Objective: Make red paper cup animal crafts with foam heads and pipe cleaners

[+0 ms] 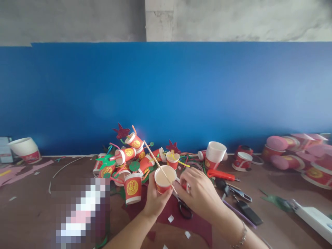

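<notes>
My left hand (157, 200) is wrapped round a red and white paper cup (161, 188), its mouth tilted toward me. A thin wooden stick (156, 161) lies slantwise across the cup's mouth, its lower end near my left thumb. Close beside the cup's right side, my right hand (198, 190) is closed with curled fingers. Something red and white shows between those fingers, mostly hidden. Scissors with black handles (185, 210) lie below my hands on a dark red sheet (198, 228).
Behind my left hand is a pile of decorated paper cups (133, 187) with straws and cut shapes. Stacked cups (215, 152), an orange-red cutter (221, 175), keys (246, 207) and a glue gun (311, 214) lie rightward. Pink-topped cups (317, 169) stand far right, by a blue wall panel (166, 93).
</notes>
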A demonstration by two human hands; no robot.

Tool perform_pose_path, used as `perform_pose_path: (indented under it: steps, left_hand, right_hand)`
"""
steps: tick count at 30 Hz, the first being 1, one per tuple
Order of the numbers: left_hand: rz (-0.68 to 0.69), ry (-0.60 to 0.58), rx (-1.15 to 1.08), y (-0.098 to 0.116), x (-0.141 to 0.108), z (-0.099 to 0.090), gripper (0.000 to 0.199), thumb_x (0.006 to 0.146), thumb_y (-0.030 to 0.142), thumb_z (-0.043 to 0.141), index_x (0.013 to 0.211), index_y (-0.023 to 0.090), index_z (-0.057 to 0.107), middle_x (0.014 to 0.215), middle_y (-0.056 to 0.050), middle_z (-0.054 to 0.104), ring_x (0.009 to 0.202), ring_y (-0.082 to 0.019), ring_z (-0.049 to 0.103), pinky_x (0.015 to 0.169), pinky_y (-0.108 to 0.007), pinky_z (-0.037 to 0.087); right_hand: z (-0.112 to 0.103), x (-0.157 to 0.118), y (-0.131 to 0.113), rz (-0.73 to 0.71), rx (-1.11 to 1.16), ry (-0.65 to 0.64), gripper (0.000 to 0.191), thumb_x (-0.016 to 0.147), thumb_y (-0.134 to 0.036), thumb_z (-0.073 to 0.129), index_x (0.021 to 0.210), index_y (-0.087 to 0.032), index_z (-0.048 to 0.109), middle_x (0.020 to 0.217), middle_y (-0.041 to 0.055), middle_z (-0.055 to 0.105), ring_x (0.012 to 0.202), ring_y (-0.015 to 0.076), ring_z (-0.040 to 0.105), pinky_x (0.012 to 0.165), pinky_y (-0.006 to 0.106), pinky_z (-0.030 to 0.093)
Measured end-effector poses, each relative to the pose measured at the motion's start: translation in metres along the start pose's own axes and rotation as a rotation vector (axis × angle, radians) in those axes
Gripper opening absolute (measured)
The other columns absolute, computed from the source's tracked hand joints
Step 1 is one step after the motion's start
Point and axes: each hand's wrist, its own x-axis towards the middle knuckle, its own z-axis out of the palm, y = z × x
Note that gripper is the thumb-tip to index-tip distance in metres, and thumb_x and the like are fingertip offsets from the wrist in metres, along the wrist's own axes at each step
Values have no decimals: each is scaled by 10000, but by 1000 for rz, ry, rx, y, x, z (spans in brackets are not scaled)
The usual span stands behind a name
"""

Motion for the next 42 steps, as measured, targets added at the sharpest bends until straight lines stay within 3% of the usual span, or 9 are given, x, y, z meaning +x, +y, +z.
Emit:
perform_pose_path:
  steps: [4, 8, 13, 17, 19, 22, 27, 33, 42]
  left_hand:
    - [-21, 69, 57, -2, 0, 1, 538, 673, 238, 742, 1113, 200, 434, 1017, -68, 626, 933, -215, 613, 872, -373, 469]
    - [-20, 115, 144, -2, 2, 3, 532, 659, 238, 738, 1111, 194, 460, 1000, -67, 638, 915, -214, 624, 852, -365, 483]
    - [-44, 446, 278, -7, 13, -5, 459, 650, 263, 713, 1061, 167, 532, 979, -89, 657, 913, -243, 639, 846, -389, 491]
    - [-13, 486, 279, -11, 16, -8, 473, 654, 265, 705, 1082, 160, 535, 967, -99, 667, 887, -243, 651, 825, -398, 506]
    - [12, 439, 281, -11, 14, -6, 475, 654, 264, 706, 1085, 162, 538, 965, -100, 669, 891, -243, 653, 835, -403, 506]
    - [12, 358, 276, -7, 10, -2, 483, 649, 276, 719, 1084, 169, 539, 946, -90, 677, 893, -240, 656, 841, -393, 508]
    - [-51, 323, 273, -3, 10, 0, 537, 621, 278, 746, 1097, 169, 523, 930, -87, 685, 862, -241, 662, 793, -379, 522]
    - [-52, 441, 265, -11, 16, -5, 484, 639, 296, 726, 1062, 161, 533, 971, -101, 659, 905, -250, 641, 854, -418, 492]
    - [-15, 302, 273, -4, 7, 2, 480, 623, 233, 724, 1056, 183, 522, 938, -74, 670, 885, -234, 643, 834, -382, 495]
  right_hand:
    - [13, 1, 6, 102, 2, -311, 335, 848, -371, 536, 573, -181, 528, 570, 9, 572, 538, 127, 493, 510, 242, 251]
    - [19, 3, 15, 46, 52, -394, 263, 853, -225, 481, 605, -178, 554, 601, 4, 593, 549, 105, 483, 519, 229, 257]
    - [-1, 2, 32, 75, 130, -642, 290, 797, -214, 496, 515, -169, 546, 487, -17, 516, 468, 94, 429, 487, 229, 285]
    - [-22, 1, 43, 242, 206, -923, 234, 718, -148, 490, 501, -166, 573, 466, -12, 530, 461, 114, 490, 463, 226, 324]
    - [-22, 0, 43, 214, 170, -861, 194, 701, -133, 509, 519, -166, 568, 526, -2, 576, 526, 127, 521, 493, 231, 328]
    - [-5, 0, 34, 166, 145, -596, 134, 765, -135, 496, 718, -186, 610, 718, 14, 654, 687, 146, 572, 585, 235, 359]
    - [23, 1, 18, 130, 230, -384, 274, 938, -227, 333, 882, -194, 599, 749, 33, 652, 686, 149, 591, 610, 242, 384]
    - [-3, 2, 35, 65, 238, -501, 333, 950, -209, 303, 829, -201, 613, 747, 20, 652, 660, 139, 575, 617, 244, 393]
    - [-1, 4, 33, 163, 277, -538, 346, 911, -201, 333, 715, -183, 618, 597, -6, 557, 551, 115, 510, 516, 216, 359]
